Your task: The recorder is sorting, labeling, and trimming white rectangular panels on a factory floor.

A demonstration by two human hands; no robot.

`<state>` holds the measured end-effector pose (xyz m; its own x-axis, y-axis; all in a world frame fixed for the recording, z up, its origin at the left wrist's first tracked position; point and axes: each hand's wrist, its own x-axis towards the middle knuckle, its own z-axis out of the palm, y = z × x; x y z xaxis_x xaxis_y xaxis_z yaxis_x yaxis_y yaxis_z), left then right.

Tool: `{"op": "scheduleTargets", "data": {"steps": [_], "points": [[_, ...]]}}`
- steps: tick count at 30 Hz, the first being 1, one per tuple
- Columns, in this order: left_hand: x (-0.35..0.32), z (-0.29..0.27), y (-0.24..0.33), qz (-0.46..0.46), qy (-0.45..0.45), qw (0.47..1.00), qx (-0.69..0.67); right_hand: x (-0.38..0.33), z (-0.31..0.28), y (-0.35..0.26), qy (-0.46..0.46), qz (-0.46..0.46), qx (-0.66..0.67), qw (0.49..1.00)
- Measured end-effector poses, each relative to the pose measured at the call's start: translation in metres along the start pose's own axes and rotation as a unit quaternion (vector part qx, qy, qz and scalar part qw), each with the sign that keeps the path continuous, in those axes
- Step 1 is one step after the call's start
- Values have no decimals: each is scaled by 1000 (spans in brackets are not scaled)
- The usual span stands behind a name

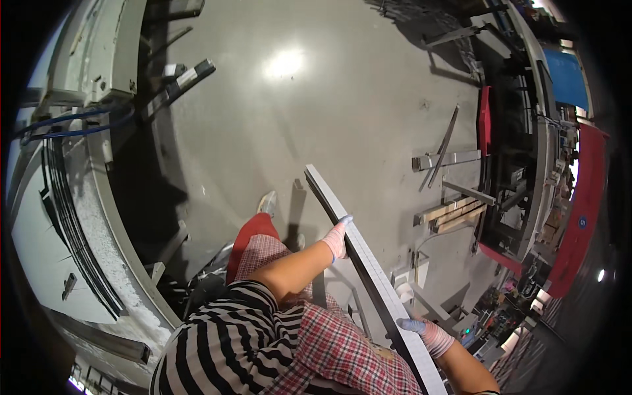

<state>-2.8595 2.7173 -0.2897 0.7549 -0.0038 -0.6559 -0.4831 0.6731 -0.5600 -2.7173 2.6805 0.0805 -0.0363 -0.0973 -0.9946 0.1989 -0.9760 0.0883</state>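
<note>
A long, straight metal bar with a pale top face and a dark side runs slantwise in front of my body. Its far end points up over the floor, and its near end runs out of the picture at the bottom. My left hand, in a pale pink glove with bluish fingertips, is closed around the bar toward its far part. Farther down, my right hand, gloved alike, grips the same bar from its right side. The fingers under the bar are partly hidden on both hands.
Grey floor lies ahead. At left stands a machine bench with blue hoses. Metal profiles and wooden strips stick out at right, near a red panel. Another dark profile juts out at upper left.
</note>
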Motion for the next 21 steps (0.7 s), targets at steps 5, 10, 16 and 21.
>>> {"op": "scheduleTargets", "data": {"steps": [5,10,16,21], "points": [[26,-45,1,-23,69,997,-30,40,7,-28,12,71,41,997],[45,-86,38,4,147,989,16,150,17,-69,-9,81,-18,996],[53,-105,42,25,129,991,24,234,37,-87,-20,97,-19,995],[38,-94,36,7,104,995,-6,226,27,-90,-29,121,16,992]]}}
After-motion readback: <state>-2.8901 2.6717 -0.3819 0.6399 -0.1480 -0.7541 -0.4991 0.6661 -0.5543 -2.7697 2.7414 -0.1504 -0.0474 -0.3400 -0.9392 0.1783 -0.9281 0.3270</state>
